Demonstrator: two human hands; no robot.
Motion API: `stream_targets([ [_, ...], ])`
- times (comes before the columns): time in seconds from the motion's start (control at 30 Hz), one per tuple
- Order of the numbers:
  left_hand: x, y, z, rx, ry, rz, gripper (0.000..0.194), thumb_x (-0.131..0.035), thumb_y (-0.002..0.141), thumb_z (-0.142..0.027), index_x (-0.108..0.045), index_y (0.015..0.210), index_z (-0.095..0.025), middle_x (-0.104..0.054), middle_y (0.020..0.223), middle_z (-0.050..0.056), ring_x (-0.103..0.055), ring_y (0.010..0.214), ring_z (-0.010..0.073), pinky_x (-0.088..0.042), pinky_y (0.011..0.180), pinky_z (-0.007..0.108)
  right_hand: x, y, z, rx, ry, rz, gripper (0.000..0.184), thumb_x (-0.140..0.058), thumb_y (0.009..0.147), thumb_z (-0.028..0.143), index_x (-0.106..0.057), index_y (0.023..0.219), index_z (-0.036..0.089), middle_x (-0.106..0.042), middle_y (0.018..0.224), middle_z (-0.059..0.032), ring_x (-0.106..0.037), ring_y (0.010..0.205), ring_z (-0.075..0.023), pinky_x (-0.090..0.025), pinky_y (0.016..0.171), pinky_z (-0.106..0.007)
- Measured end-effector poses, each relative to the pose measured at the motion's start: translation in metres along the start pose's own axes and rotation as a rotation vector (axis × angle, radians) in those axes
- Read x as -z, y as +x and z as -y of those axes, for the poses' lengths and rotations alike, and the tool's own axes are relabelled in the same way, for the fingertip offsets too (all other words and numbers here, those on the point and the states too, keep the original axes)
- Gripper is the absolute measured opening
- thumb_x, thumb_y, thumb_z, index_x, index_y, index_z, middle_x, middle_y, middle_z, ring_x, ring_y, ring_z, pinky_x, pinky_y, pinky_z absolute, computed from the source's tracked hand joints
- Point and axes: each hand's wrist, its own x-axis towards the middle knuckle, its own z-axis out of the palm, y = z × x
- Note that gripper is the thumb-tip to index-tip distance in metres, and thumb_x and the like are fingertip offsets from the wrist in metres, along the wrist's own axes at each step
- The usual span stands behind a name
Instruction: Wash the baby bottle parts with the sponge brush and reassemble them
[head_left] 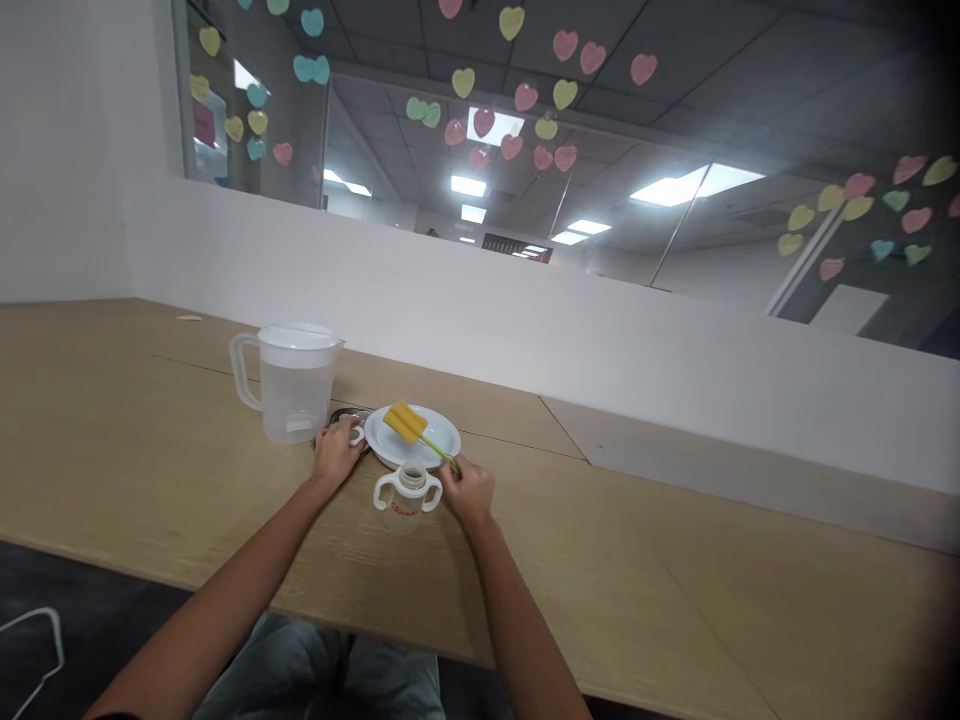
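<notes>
My right hand (pixel 469 490) is closed around the green handle (pixel 441 452) of a sponge bottle brush. The brush's yellow sponge head (pixel 406 422) rests over a white plate (pixel 447 418). My left hand (pixel 336 458) is closed at a small white bottle part (pixel 357 435), above a round metal dish (pixel 345 412) that my hand partly hides. Between my hands, a clear baby bottle (pixel 407 505) stands upright without a lid. It has two white side handles and red lettering.
A large translucent jug (pixel 296 385) with a white lid stands left of the metal dish. A small pale flat object (pixel 189 318) lies far back on the wooden table (pixel 637 560). Behind rises a white wall (pixel 465 310) below a window with heart-shaped notes.
</notes>
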Motion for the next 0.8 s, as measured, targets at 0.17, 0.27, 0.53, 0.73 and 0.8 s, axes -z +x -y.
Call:
stream_targets([
  [0.17,-0.0006,-0.0011,-0.0003,-0.028,0.049,0.075,0.031,-0.052,0.082,-0.029,-0.053,0.112,-0.019,-0.066,0.108,0.010,-0.059,0.105,0.0261,-0.037,0.090,0.039,0.0004,0.0001,-0.0001,0.009,-0.007,-0.011,0.037,-0.041,0.085,0.032,-0.056,0.055,0.016,-0.053,0.046,-0.0005,-0.041,0.041,-0.0080,-0.019,0.049,-0.022],
  [0.27,0.0001,-0.0013,-0.0014,-0.039,0.064,0.079,0.031,-0.050,0.083,-0.029,-0.053,0.112,-0.020,-0.066,0.108,0.010,-0.058,0.107,0.0267,-0.037,0.089,0.039,0.0003,-0.0004,-0.0002,0.001,0.003,-0.004,0.036,-0.042,0.085,0.032,-0.057,0.055,0.016,-0.053,0.046,-0.0003,-0.041,0.042,-0.0080,-0.019,0.049,-0.022],
  [0.53,-0.0030,-0.0006,0.0022,-0.105,0.028,0.049,0.035,-0.050,0.081,-0.022,-0.051,0.116,-0.019,-0.064,0.113,0.009,-0.057,0.108,0.0269,-0.040,0.091,0.040,-0.0005,-0.0011,0.0009,-0.025,0.011,0.007,0.036,-0.043,0.085,0.032,-0.057,0.056,0.016,-0.054,0.047,-0.0002,-0.041,0.043,-0.0080,-0.019,0.049,-0.022],
  [0.73,-0.0031,-0.0004,0.0041,-0.062,-0.106,0.058,0.043,-0.054,0.079,-0.023,-0.045,0.121,-0.018,-0.064,0.113,0.009,-0.061,0.103,0.0241,-0.047,0.086,0.033,-0.0005,-0.0012,0.0013,-0.021,0.009,0.003,0.035,-0.043,0.084,0.031,-0.057,0.056,0.016,-0.054,0.047,-0.0001,-0.041,0.043,-0.0080,-0.019,0.049,-0.022],
  [0.8,-0.0016,-0.0007,0.0029,-0.041,-0.121,0.067,0.044,-0.054,0.079,-0.024,-0.044,0.122,-0.018,-0.064,0.112,0.009,-0.062,0.102,0.0238,-0.048,0.085,0.033,-0.0010,-0.0014,0.0009,-0.022,0.006,0.005,0.035,-0.043,0.084,0.031,-0.057,0.056,0.016,-0.054,0.047,-0.0001,-0.041,0.043,-0.0080,-0.019,0.049,-0.022],
])
